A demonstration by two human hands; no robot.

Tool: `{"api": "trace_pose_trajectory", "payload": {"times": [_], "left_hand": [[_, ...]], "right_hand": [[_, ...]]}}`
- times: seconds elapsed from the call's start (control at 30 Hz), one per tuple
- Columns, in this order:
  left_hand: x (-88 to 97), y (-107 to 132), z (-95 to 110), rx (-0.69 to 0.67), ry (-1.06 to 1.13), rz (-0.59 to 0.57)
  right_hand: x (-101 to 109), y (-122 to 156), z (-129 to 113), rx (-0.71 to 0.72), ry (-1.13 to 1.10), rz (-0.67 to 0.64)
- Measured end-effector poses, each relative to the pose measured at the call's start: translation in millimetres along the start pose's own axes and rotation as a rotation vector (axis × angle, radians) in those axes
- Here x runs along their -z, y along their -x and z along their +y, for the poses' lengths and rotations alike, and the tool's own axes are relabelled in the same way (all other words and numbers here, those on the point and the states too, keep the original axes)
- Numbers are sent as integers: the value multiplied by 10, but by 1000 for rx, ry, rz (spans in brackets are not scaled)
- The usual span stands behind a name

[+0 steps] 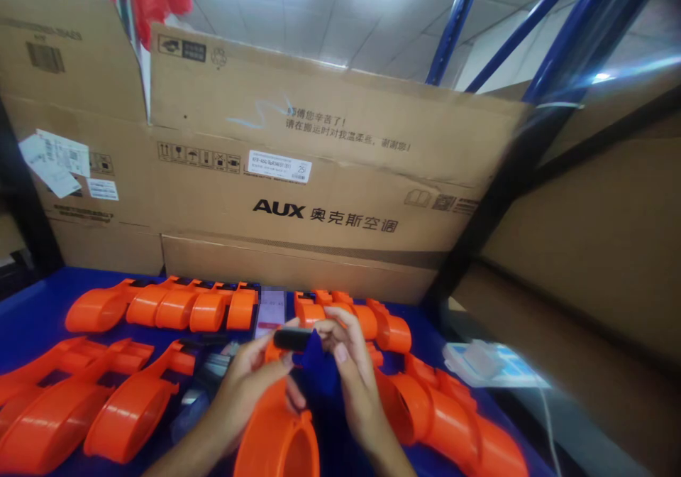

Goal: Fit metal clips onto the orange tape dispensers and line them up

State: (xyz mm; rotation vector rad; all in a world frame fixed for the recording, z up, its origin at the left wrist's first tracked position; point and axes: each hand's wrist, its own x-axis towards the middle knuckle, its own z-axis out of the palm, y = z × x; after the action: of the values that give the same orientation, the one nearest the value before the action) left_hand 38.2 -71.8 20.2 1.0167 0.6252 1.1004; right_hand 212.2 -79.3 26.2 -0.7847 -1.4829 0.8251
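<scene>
My left hand is closed around the upper frame of an orange plastic tape dispenser, whose wide ring hangs below towards me. A black roller lies across its top, near my left fingers. On the other side, my right hand has its fingers curled and its thumb bent in, at a dark blue piece by the roller's right end. The blue piece's full shape is hidden, and it partly blends with the blue surface behind.
Orange dispensers stand in rows at left, back left and right on the blue tabletop. A phone-like rectangle lies between the back rows. Clear plastic bags are left of my arm. Cardboard walls the back; a white power strip sits right.
</scene>
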Motion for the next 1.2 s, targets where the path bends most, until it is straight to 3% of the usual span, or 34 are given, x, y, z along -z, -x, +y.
{"api": "trace_pose_trajectory", "payload": {"times": [0.1,0.23,0.37,0.6,0.9,1.07,1.2], "left_hand": [[-47,53,14,10,-41,-78],[-48,60,-24,28,-47,-90],[-35,50,-35,-24,-4,-51],[-38,129,31,-82,-38,-183],[76,-23,-69,-148,-251,-4],[54,23,-11,-129,-69,-9],[113,21,3,-146,89,43]], "right_hand": [[8,-32,-29,-109,-137,-151],[44,-48,-35,-172,-201,-212],[59,-57,23,-233,-228,-207],[-41,-64,17,-155,-136,-126],[-134,-41,63,-137,-81,-146],[49,-112,0,-153,123,-214],[235,-157,-41,-176,676,-340]]}}
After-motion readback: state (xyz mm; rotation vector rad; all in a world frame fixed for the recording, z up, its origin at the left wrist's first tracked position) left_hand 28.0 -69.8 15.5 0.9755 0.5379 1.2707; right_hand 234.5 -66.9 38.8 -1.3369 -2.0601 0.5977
